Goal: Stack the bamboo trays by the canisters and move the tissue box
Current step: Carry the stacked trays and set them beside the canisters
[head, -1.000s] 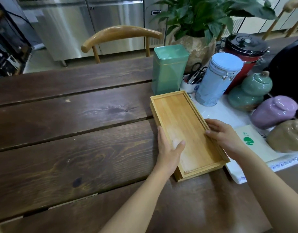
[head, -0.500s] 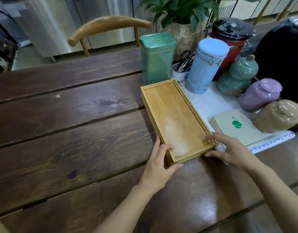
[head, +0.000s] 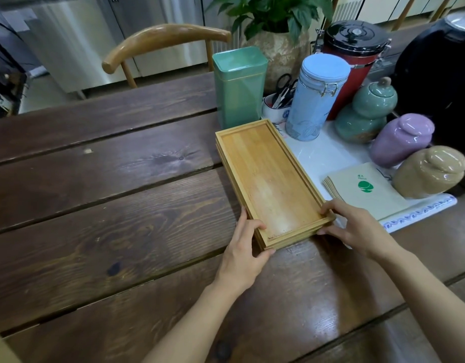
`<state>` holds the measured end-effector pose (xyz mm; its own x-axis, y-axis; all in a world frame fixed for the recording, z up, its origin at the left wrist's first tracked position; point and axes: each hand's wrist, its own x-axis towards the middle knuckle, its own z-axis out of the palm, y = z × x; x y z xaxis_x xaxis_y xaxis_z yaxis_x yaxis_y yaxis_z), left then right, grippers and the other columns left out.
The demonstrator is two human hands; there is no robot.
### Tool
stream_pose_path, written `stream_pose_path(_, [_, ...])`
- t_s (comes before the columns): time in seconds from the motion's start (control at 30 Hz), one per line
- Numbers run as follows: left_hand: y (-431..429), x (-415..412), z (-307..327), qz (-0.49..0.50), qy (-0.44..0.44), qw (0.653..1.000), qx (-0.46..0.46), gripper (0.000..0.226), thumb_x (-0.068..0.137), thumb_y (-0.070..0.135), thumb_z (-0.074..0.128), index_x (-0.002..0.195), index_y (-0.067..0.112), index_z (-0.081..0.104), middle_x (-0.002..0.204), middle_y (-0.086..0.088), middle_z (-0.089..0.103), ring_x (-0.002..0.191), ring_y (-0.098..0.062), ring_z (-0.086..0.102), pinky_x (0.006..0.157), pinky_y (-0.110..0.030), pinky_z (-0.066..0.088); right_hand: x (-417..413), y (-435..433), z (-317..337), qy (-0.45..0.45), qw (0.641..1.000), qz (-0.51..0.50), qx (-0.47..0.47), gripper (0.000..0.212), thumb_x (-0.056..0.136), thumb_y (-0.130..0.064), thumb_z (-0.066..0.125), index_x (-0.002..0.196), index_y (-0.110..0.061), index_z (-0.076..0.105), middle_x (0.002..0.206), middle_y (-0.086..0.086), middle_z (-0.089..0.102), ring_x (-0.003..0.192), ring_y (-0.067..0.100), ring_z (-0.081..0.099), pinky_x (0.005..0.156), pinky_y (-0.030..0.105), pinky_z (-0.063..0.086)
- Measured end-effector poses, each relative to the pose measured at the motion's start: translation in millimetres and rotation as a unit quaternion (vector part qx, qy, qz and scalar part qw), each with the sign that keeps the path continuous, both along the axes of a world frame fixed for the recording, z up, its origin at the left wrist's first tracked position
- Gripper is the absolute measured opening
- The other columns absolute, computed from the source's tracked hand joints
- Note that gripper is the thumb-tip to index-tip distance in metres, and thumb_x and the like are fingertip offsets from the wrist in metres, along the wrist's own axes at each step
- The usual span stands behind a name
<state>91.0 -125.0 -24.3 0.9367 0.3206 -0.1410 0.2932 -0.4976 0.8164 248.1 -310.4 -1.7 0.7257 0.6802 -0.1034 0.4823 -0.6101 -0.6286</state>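
A person's left hand (head: 243,247) and right hand (head: 353,227) pinched the near corners of stacked bamboo trays (head: 272,183) on the wooden worktop (head: 95,205), beside the canisters (head: 316,96). The trays looked stiff and light, best gripped by their rims.

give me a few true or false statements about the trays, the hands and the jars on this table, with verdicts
1. Both hands grip the near end of the bamboo trays. True: left hand, right hand.
2. The top tray holds a cup. False: it is bare.
3. The green tin stands at the trays' far end. True.
4. The blue canister lies on its side. False: it stands upright, lid clamped.
5. The napkins lie left of the trays. False: they lie to the right.
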Motion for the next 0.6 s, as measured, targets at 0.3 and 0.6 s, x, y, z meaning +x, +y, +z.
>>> stream_pose_path(0.3, [-5,0,-6,0.018,0.006,1.000,0.007,0.043,0.084,0.023,0.068,0.107,0.035,0.034,0.161,-0.004,0.006,0.146,-0.026,0.018,0.113,-0.033,0.021,-6,0,-5,-0.011,1.000,0.004,-0.016,0.035,0.072,-0.010,0.076,0.089,-0.025,0.049,0.087,0.004,0.061,0.085,0.027,0.055,0.072,0.035,0.043])
stream_pose_path(0.6, [-8,-1,-12,0.024,0.002,1.000,0.013,0.045,0.084,0.024,0.068,0.121,0.021,0.042,0.161,-0.005,0.008,0.146,-0.029,0.017,0.113,-0.036,0.023,-5,1,-2,-0.014,0.999,0.013,-0.028,0.032,0.075,-0.004,0.072,0.091,-0.021,0.049,0.086,-0.001,0.057,0.080,0.028,0.056,0.070,0.031,0.042])
